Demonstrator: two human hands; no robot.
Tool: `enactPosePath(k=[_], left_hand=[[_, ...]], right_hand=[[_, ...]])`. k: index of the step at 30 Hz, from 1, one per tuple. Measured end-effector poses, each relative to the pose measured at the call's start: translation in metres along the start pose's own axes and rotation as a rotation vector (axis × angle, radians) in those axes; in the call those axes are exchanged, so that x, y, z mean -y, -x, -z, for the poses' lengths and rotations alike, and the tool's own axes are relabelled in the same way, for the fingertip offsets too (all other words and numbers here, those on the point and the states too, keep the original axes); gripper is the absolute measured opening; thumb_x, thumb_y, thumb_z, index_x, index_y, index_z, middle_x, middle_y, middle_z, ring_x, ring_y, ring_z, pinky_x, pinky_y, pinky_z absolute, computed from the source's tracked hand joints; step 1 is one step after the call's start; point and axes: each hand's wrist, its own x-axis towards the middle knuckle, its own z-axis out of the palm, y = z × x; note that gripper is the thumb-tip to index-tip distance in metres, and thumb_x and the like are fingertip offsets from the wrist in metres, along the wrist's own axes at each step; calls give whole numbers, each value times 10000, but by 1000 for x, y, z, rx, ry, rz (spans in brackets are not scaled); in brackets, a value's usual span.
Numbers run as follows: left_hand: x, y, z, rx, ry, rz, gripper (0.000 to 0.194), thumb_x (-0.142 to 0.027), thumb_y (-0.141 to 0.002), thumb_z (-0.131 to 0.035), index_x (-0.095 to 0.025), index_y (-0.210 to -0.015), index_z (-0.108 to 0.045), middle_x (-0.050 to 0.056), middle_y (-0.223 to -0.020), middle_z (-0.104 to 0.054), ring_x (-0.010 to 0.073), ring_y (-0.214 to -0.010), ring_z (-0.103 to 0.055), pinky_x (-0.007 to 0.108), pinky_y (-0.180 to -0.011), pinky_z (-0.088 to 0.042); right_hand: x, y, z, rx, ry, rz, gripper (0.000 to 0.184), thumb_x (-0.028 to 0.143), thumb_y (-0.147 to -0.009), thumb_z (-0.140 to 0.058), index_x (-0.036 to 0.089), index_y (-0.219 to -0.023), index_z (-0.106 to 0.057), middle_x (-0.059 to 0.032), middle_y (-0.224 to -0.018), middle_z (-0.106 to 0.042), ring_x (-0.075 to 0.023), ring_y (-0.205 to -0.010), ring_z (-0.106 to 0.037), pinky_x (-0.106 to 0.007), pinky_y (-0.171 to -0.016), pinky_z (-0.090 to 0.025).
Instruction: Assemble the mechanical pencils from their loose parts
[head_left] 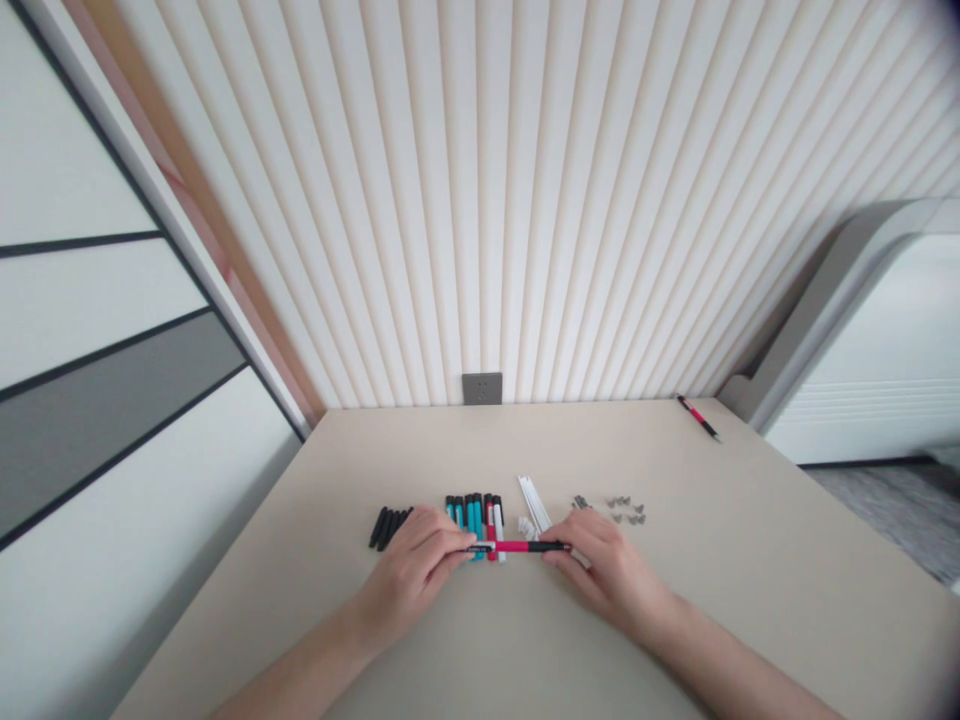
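A red pen with black ends (516,547) lies level between my two hands, just above the beige table (750,600). My left hand (416,565) pinches its left end with closed fingers. My right hand (604,560) grips its right, black end the same way. Behind the pen stand rows of parts: black pieces (388,525) at the left, teal, red and white barrels (474,513) in the middle, thin white tubes (533,497) and small metal clips (626,510) to the right.
Another red and black pen (699,418) lies at the table's far right corner. A grey wall socket (481,388) sits in the ribbed wall behind the table. A white and grey unit (862,360) stands beside the table's right edge.
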Motion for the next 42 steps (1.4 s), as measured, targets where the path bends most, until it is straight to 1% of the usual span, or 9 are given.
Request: enactPosePath(k=[2, 7, 9, 13, 16, 20, 23, 31, 42], left_hand=[[-1, 1, -1, 19, -4, -14, 111, -142, -935, -567, -180, -1023, -622, 43, -836, -644, 167, -784, -604, 298, -735, -501], [2, 0, 0, 95, -30, -60, 120, -124, -925, -580, -180, -1026, -615, 43, -851, -647, 177, -813, -597, 321, -777, -486], [4, 0, 1, 91, -42, -64, 126, -120, -928, -573, -182, -1029, -616, 45, -857, -648, 177, -818, -599, 318, -775, -487], [12, 2, 3, 35, -68, 6, 136, -135, -934, -566, -187, -1049, -618, 52, -892, -648, 172, -834, -611, 308, -782, -499], [17, 4, 4, -12, -80, 64, 134, -153, -941, -558, -188, -1056, -617, 53, -898, -645, 168, -836, -614, 294, -764, -508], [19, 5, 3, -40, -65, 108, 131, -170, -945, -556, -184, -1061, -615, 50, -889, -643, 164, -831, -623, 278, -746, -514], [19, 6, 2, -39, -59, 100, 134, -168, -945, -557, -178, -1066, -615, 54, -896, -642, 164, -843, -623, 278, -755, -514], [20, 5, 0, -37, -47, 92, 132, -169, -942, -563, -175, -1062, -618, 54, -895, -646, 166, -840, -629, 280, -754, -521], [19, 7, 0, -34, -21, 84, 146, -142, -932, -575, -174, -1067, -619, 52, -905, -640, 164, -855, -624, 275, -762, -518]], right_hand=[[2, 0, -1, 20, 47, 6, 250, 310, -1000, -431, 189, -961, -647, -60, -769, -653, -177, -711, -567, -305, -688, -406], [8, -1, -4, 157, 104, 19, 438, 291, -1022, -338, 189, -673, -582, -21, -584, -562, -149, -579, -510, -309, -662, -359], [7, -3, -2, 127, 87, -23, 444, 302, -1028, -324, 188, -699, -600, -33, -622, -589, -157, -620, -531, -306, -669, -367], [-7, -5, 14, -77, 131, -212, 362, 328, -1021, -348, 200, -871, -652, -61, -768, -657, -192, -736, -569, -319, -709, -405], [-25, -3, 31, -162, 264, -324, 325, 342, -998, -405, 206, -844, -656, -68, -774, -663, -213, -746, -574, -343, -718, -418], [-50, 3, 51, -139, 404, -392, 280, 334, -958, -472, 205, -826, -683, -74, -795, -671, -231, -781, -593, -364, -747, -427], [-59, 6, 56, -77, 431, -440, 253, 328, -940, -497, 209, -851, -701, -69, -827, -680, -234, -812, -599, -367, -769, -423], [-55, 7, 49, 74, 523, -559, 251, 324, -933, -504, 218, -937, -732, -78, -941, -703, -252, -931, -616, -358, -792, -399], [-57, 8, 46, 112, 536, -625, 221, 277, -912, -532, 238, -827, -732, -58, -894, -709, -261, -918, -614, -359, -765, -375]])
